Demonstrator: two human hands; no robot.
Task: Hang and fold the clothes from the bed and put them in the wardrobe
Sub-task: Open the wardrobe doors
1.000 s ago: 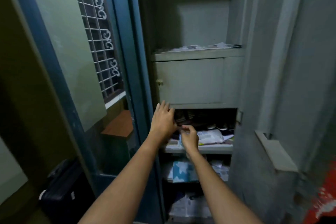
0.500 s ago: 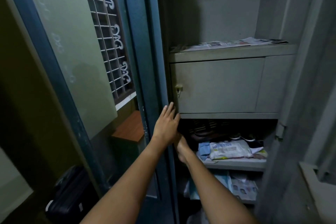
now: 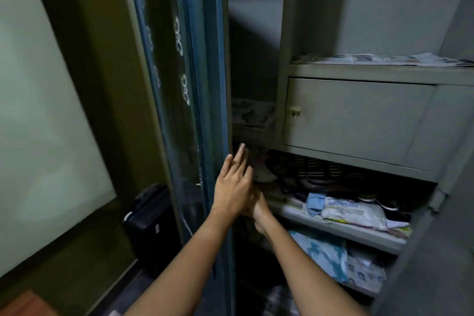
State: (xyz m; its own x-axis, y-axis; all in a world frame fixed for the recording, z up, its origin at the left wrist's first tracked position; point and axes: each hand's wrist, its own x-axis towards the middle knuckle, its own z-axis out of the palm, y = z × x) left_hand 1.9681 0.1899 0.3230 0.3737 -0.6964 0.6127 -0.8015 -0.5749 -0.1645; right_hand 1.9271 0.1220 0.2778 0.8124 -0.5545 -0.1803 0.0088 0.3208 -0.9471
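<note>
The grey metal wardrobe (image 3: 333, 229) stands open in front of me. Its middle shelf holds dark striped clothes (image 3: 315, 169) and a pale bundle of cloth (image 3: 264, 174) at the left end. My left hand (image 3: 232, 187) is at that end, fingers straight and pointing up beside the blue door edge (image 3: 221, 84). My right hand (image 3: 259, 213) reaches in just under it, palm side up; its fingers are hidden behind my left hand. I cannot see whether it holds anything.
A shut locker compartment (image 3: 359, 115) sits above the shelf, with newspaper (image 3: 384, 59) on top. A white packet (image 3: 354, 213) and a blue cloth (image 3: 316, 201) lie on the middle shelf. A light blue patterned cloth (image 3: 320, 255) is below. A black suitcase (image 3: 148, 223) stands at the left.
The view has swung left and closer, and a left compartment of the wardrobe now shows. Both hands stay at the left end of the middle shelf, the right one sliding further under the left.
</note>
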